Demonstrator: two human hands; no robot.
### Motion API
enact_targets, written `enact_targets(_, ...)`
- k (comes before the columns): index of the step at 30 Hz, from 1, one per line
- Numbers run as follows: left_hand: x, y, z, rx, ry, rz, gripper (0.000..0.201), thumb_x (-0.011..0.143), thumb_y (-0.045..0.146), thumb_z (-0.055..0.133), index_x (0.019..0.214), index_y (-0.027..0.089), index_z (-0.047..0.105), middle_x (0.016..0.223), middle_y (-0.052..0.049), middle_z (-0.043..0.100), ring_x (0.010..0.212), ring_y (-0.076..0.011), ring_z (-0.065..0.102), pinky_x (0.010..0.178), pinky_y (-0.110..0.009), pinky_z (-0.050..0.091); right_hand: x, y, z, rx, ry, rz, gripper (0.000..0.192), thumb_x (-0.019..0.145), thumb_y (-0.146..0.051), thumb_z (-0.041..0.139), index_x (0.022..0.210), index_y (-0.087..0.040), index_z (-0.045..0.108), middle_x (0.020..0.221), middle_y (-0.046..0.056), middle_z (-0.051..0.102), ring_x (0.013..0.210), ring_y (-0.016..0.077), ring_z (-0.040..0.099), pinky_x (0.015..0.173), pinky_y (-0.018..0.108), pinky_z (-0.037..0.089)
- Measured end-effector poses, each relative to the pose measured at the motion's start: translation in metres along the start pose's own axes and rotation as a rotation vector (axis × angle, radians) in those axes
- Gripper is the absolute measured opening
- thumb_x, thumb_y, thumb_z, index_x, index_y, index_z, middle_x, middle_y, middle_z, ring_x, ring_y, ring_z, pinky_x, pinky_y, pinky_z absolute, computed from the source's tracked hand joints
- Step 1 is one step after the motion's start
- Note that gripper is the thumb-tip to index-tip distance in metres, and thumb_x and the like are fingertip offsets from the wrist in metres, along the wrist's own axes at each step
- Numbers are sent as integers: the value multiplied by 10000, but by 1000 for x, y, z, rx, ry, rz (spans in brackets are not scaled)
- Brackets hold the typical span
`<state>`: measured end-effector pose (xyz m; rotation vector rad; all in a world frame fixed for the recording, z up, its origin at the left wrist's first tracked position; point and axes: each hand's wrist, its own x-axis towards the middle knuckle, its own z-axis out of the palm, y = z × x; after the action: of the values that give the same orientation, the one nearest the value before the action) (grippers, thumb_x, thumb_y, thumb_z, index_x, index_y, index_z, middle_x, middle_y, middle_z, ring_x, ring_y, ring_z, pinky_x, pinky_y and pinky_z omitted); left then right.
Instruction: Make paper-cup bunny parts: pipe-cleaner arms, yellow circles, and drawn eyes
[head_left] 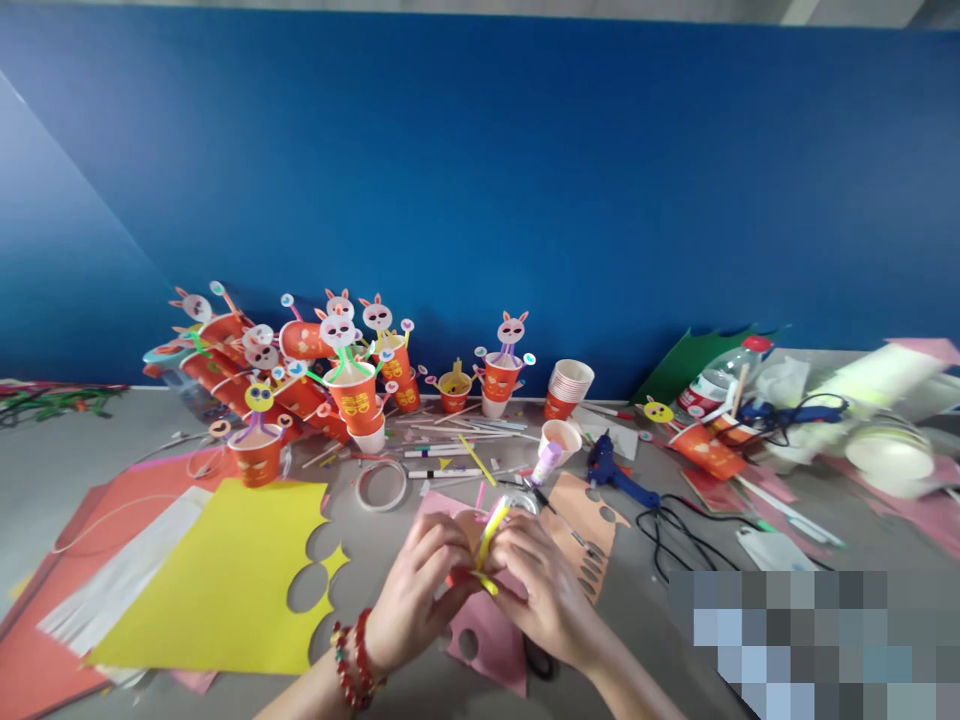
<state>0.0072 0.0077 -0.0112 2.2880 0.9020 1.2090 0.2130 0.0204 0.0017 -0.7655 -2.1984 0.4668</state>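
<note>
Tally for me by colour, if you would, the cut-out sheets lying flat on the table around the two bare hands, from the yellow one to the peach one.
Yellow sheet: 1
Pink sheet: 1
Peach sheet: 1
Total: 3

The left forearm (304, 688) and right forearm (634, 685) slanted inward from the bottom edge. At lower centre, the left hand (426, 575) and right hand (534, 575) were close together, backs upward, fingers curled inward, thumbs angled toward each other, wrists raised.
</note>
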Motion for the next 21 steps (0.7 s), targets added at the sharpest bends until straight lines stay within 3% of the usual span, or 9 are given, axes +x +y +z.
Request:
enact_targets(5, -1, -2, -1, 8, -17, 34, 27, 928, 172, 593, 949, 186, 583, 877, -66, 615, 874, -204, 534, 794, -336, 486, 2, -11, -5, -70, -20, -29, 175, 864, -58, 575, 920, -221, 543, 877, 55, 632, 854, 234, 584, 1015, 538, 452)
enact_targets(12, -1, 2, -4, 103, -24, 163, 278, 896, 72, 580, 1146, 193, 591, 954, -92, 672, 922, -225, 544, 841, -366, 517, -3, -5, -2, -25, -15, -51, 169, 860, -62, 557, 913, -223, 556, 914, 72, 655, 894, 253, 593, 951, 509, 478)
enact_targets(16, -8, 0, -5, 117, -81, 185, 305, 903, 78, 567, 1183, 192, 601, 991, -103, 688, 969, -230, 560, 888, -369, 526, -7, -1, -6, 60, -12, -95, 192, 859, -71, 564, 951, -237, 599, 917, 54, 685, 896, 247, 604, 988, 516, 444)
enact_targets(19, -16, -1, -5, 133, -122, 209, 266, 932, 119, 553, 1175, 206, 618, 995, -87, 698, 1002, -225, 580, 1006, -405, 487, -9, 1, -16, 219, 142, -91, 154, 885, -135, 532, 939, -249, 621, 873, 50, 663, 855, 241, 609, 918, 475, 481)
enact_targets(21, -18, 0, -5, 144, -88, 237, 227, 963, 148, 522, 1156, 199, 630, 989, -72, 705, 1007, -205, 592, 1072, -416, 450, -8, 3, -21, 274, 276, 1, 139, 915, -166, 500, 920, -240, 618, 844, 52, 635, 833, 231, 608, 854, 425, 497)
